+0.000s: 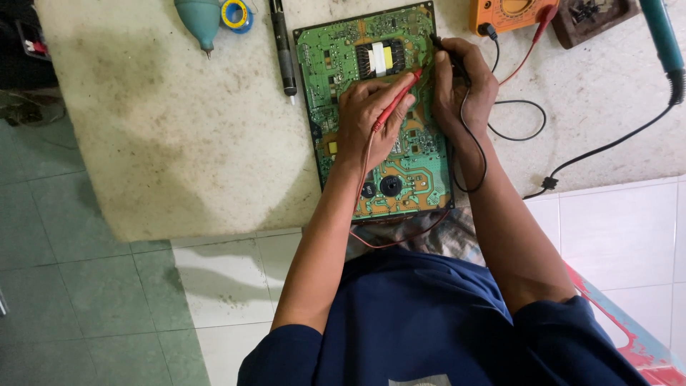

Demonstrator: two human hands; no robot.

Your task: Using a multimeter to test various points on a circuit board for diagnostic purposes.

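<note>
Two hands down on the green circuit board (400, 168) now, which lies flat on the pale, stained work mat (179, 143), its near edge right at the mat's near edge above the person's lap; the left hand (368, 118) is curled tight round a red probe (395, 104), pen-style, tip angled up and right to touch the board just beside the yellow-and-white transformer (381, 58) at the far middle; the right hand (463, 89) is closed over a black probe (444, 51), its tip pressed to the board's far right edge, and the two hands sit close together, nearly touching; red lead (366, 168) trails down the left forearm, black lead (473, 143) loops along the right wrist; far right, an orange multimeter (511, 14) sits just past the board with both leads plugged in; beside it a dark tray (593, 18) of small parts, and a teal-handled iron (663, 39) at the far right corner with its black cable (607, 146) running across the mat; far left of the board, a black pen-shaped tool (284, 46), a roll of solder (236, 14) and a teal blower bulb (200, 21)
</note>
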